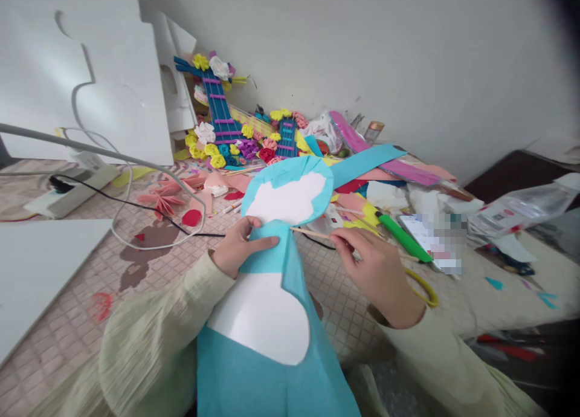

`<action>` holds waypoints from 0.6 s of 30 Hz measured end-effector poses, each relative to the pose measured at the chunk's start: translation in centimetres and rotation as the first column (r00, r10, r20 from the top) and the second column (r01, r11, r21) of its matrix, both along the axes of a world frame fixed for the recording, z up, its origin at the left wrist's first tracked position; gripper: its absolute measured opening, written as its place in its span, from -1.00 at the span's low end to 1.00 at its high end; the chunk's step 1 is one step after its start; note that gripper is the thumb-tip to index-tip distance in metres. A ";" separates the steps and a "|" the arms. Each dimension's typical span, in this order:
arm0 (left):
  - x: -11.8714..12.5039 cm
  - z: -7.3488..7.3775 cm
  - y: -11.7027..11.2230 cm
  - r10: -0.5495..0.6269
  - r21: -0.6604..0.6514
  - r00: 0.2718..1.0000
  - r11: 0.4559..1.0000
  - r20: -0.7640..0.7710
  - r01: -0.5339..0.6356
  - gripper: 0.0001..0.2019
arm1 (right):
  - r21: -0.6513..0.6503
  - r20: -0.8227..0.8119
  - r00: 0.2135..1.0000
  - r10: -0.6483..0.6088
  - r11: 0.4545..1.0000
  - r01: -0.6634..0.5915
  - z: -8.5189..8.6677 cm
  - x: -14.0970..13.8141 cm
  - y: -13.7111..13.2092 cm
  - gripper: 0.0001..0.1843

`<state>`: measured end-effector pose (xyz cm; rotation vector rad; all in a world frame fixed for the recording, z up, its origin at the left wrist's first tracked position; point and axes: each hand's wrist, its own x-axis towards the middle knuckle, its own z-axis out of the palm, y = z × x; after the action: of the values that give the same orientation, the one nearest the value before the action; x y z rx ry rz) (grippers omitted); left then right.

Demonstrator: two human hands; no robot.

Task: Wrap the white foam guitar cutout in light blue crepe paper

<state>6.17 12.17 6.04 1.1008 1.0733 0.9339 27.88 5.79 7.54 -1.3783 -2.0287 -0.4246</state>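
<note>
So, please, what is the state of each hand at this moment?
Left hand: holding the white cutout where turquoise paper covers its narrow part.
Right hand: closed, holding a thin wooden stick.

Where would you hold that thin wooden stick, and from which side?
I'd pinch the wooden stick along its shaft, back from the tip, coming from the right, as the right hand does. It is thin and straight, and its left tip reaches the blue paper, so that end is probably best left free.
</note>
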 end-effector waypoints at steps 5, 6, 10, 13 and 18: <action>-0.1 0.2 0.2 0.038 -0.032 0.999 0.999 0.014 -0.038 -0.50 | 0.035 -0.014 1.000 -0.009 0.999 0.009 -0.1 0.3 0.0 -0.87; -0.1 0.3 0.2 0.046 -0.036 0.999 0.998 0.015 -0.046 -0.50 | 0.033 -0.024 1.000 0.001 0.999 0.000 -0.1 0.3 0.0 -0.88; -0.1 0.4 0.3 0.046 -0.038 0.999 0.998 0.029 -0.044 -0.50 | 0.011 -0.058 0.998 0.031 0.999 -0.031 -0.1 0.1 0.0 -0.88; -0.1 0.4 0.2 0.036 -0.054 0.998 0.998 0.055 -0.033 -0.50 | 0.012 -0.064 0.997 0.041 0.999 -0.041 -0.3 -0.1 0.2 -0.87; 0.0 0.6 0.1 -0.002 -0.184 0.987 0.982 0.161 0.032 -0.50 | -0.008 -0.094 0.995 0.028 1.000 -0.029 -1.0 -0.1 0.6 -0.86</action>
<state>6.14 12.23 6.59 0.8648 0.9955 0.8749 27.73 6.38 6.56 -1.3479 -1.9742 -0.3320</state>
